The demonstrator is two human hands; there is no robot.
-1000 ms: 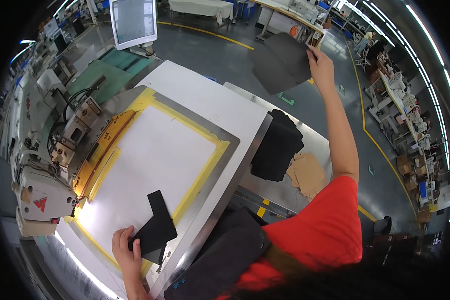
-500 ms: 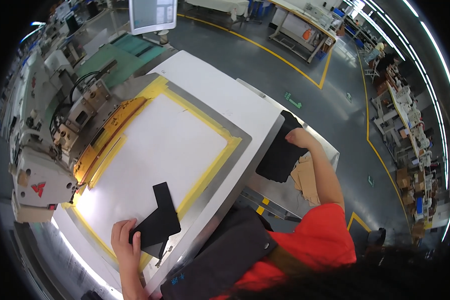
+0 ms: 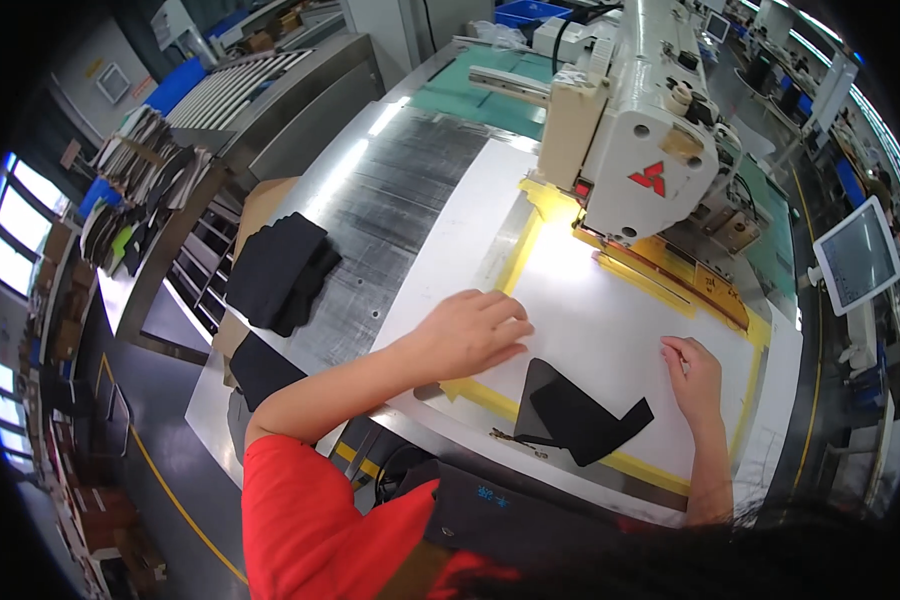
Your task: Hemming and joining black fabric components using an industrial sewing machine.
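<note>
An angled black fabric piece (image 3: 590,415) lies near the front edge of a white sheet (image 3: 610,335) bordered with yellow tape, partly folded or doubled with a greyer part at its left. My left hand (image 3: 470,332) hovers over the sheet's left side, fingers loosely bent and apart, nothing in it. To the right of the fabric, my right hand (image 3: 694,380) is raised with its fingers slightly curled and a gap by the thumb; it appears to hold nothing. Behind the sheet stands the white head of a sewing machine (image 3: 650,170), with an orange-yellow clamp bar (image 3: 670,275) along it.
A stack of black cut pieces (image 3: 282,272) sits on the metal table (image 3: 370,215) at left, with another black piece (image 3: 262,368) nearer me. A rack piled with fabric (image 3: 150,190) stands farther left. A tablet-like screen (image 3: 858,255) is at right.
My view has swung left. My left hand has let go of the black fabric piece, and my right hand has left the dark pile at the right and come over the white sheet.
</note>
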